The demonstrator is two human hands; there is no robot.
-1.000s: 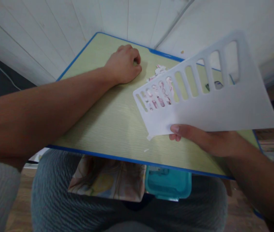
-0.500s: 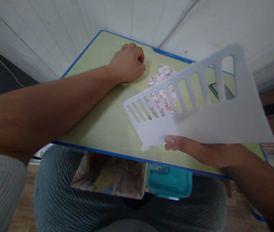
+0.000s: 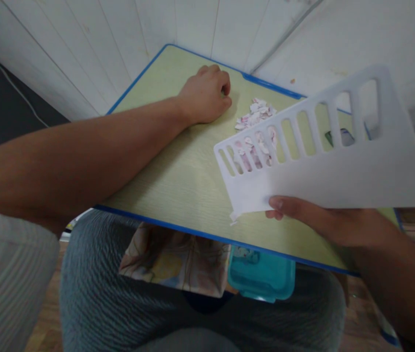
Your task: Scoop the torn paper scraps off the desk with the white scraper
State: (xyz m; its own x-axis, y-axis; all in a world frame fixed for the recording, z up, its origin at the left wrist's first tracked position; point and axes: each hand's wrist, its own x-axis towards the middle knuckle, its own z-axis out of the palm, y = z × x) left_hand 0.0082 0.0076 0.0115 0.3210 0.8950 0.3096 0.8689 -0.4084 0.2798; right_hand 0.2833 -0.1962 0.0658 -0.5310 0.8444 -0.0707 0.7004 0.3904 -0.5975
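My right hand (image 3: 295, 212) grips a white slotted plastic panel (image 3: 313, 176) by its lower edge, thumb on the near face. The panel is held tilted over the right part of the table, with a row of long rounded slots along its upper side. A small whitish scrap (image 3: 234, 216) hangs at its lower left corner. Behind the panel lies a pile of torn paper pieces (image 3: 254, 115), white with pinkish marks, partly seen through the slots. Left of that pile, my left hand (image 3: 207, 93) rests on the table with fingers curled closed and nothing visible in them.
The pale green table (image 3: 178, 171) has a blue rim and stands against a white plank wall (image 3: 192, 24). A phone-like object (image 3: 345, 137) shows through the slots. Below the front edge are a patterned cloth (image 3: 174, 264) and a turquoise plastic container (image 3: 266, 278) near my lap.
The whole view has shifted, so most things appear farther right. The panel has moved slightly right against the table, still in my right hand. My left hand stays resting on the table.
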